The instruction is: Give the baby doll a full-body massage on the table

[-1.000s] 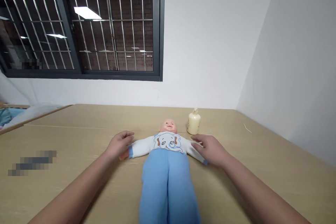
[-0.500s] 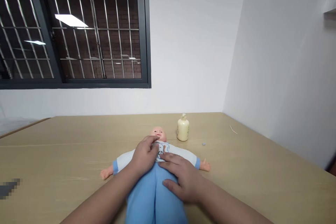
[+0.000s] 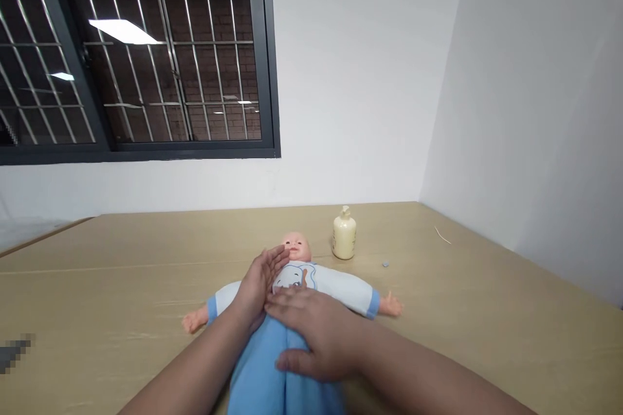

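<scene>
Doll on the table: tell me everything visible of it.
The doll lies face up on the table, arms spread. Its bald head and small hands are pink and look plastic. The white top has blue cuffs and a partly covered cartoon print; the light blue trousers look soft. The person's right hand rests across its waist, the left beside its chest. Its feet are out of view.
</scene>
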Available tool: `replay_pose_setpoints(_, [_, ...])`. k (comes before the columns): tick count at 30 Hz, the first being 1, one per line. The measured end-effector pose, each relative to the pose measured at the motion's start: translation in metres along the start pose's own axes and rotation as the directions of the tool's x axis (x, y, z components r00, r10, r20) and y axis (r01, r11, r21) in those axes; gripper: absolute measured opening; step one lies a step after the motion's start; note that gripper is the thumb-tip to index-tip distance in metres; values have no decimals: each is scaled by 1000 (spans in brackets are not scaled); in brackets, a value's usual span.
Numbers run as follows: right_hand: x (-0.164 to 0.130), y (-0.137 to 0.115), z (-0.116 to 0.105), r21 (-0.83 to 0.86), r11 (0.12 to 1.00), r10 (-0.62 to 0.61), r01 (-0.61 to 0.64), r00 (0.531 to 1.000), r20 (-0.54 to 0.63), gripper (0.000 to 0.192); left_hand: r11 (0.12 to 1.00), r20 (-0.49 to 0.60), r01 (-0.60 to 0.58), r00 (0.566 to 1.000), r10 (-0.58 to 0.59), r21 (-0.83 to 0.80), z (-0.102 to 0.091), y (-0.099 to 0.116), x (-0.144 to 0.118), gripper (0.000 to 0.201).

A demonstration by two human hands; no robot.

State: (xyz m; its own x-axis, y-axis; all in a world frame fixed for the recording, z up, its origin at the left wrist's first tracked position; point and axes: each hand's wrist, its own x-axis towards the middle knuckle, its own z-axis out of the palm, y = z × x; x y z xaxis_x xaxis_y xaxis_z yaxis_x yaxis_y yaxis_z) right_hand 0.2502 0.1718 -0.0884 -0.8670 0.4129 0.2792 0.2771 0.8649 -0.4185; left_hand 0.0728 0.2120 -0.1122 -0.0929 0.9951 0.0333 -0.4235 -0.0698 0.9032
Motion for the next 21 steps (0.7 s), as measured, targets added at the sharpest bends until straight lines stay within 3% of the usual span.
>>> replay_pose_setpoints(2, [9, 10, -3, -20, 993, 119, -119, 993, 1, 84, 999, -7, -31, 999, 31, 20, 1, 1, -3, 41])
replay_pose_setpoints(6, [4, 28, -7, -3, 947, 322, -322, 947, -16, 80, 906, 58, -184, 983, 176, 382, 3, -1, -11, 45])
replay_pose_setpoints(9, [-11, 44, -10, 75, 895, 444, -440, 895, -48, 76, 686, 141, -260, 964, 225, 679, 8, 1, -21, 50])
replay_pose_setpoints(12, [-22, 63, -14, 196, 873, 461, -446, 887, -33, 75, 370, 277, -351, 931, 239, 860, 19, 8, -41, 55])
replay_pose_setpoints(14, [-26, 75, -17, 312, 857, 434, -410, 901, -10, 73, 234, 459, -486, 874, 162, 842, 28, 15, -57, 57])
replay_pose_setpoints(16, [-27, 83, -18, 403, 834, 409, -377, 912, 7, 71, 198, 661, -646, 750, -11, 737, 36, 21, -69, 68])
replay_pose_setpoints(18, [-27, 88, -17, 422, 822, 414, -382, 910, 16, 69, 190, 727, -704, 677, -114, 685, 39, 25, -73, 75])
replay_pose_setpoints(21, [-26, 88, -13, 341, 838, 450, -426, 893, 11, 70, 152, 681, -664, 721, -130, 732, 32, 28, -65, 67])
